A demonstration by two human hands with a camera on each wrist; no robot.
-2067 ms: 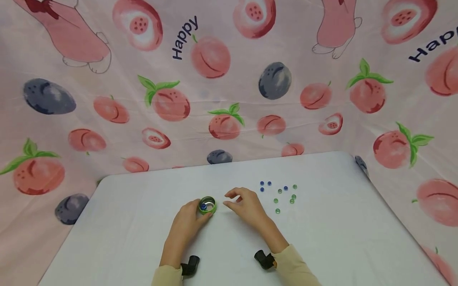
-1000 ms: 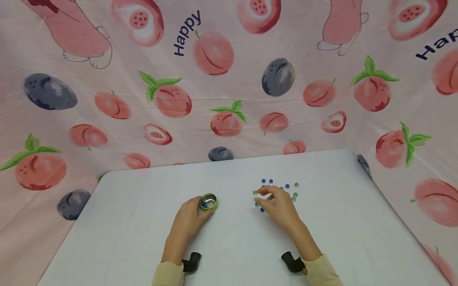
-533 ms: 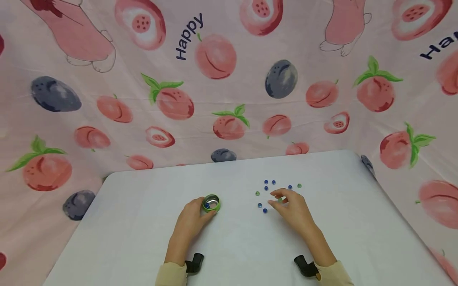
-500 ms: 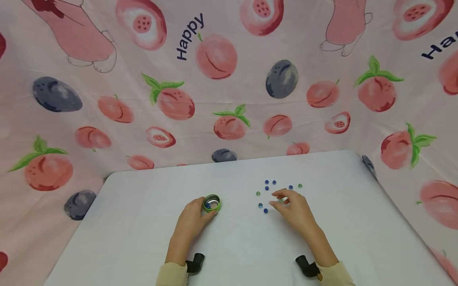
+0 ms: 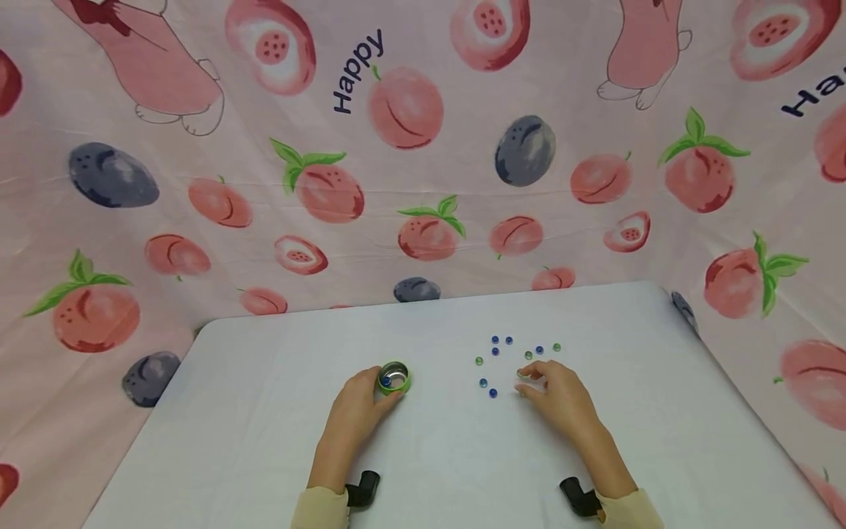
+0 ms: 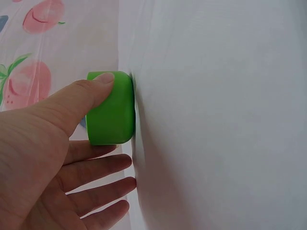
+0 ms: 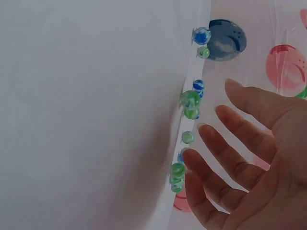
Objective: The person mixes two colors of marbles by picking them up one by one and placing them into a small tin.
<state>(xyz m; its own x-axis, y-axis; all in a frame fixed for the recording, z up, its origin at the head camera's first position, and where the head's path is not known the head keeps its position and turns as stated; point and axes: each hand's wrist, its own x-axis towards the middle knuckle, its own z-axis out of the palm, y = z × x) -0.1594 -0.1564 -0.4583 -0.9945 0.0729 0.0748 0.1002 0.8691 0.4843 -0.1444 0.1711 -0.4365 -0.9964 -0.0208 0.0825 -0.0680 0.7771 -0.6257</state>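
Observation:
My left hand [image 5: 357, 400] holds a small round cup [image 5: 405, 387], green outside and shiny metal inside, between thumb and index finger. It stands upright on the table with at least one blue marble [image 5: 386, 381] in it. In the left wrist view the thumb presses the wall of the green cup [image 6: 111, 112]; the other fingers are spread below. My right hand [image 5: 562, 397] hovers among glass marbles, its fingers loosely bent and a gap between thumb and index. A green marble [image 5: 521, 373] is right by its index fingertip. The right wrist view shows green marbles [image 7: 190, 100] beyond the fingers.
Several blue and green marbles lie scattered on the white table, among them a green marble [image 5: 479, 361], a blue marble [image 5: 493, 393] and a farther blue marble [image 5: 509, 340]. The right hand hides part of this area. A fruit-printed curtain [image 5: 449, 169] rises behind the table [image 5: 264, 411].
My right hand has moved from beside the cup to the right, over the marbles, uncovering some and covering others. The left hand keeps hold of the cup in about the same place.

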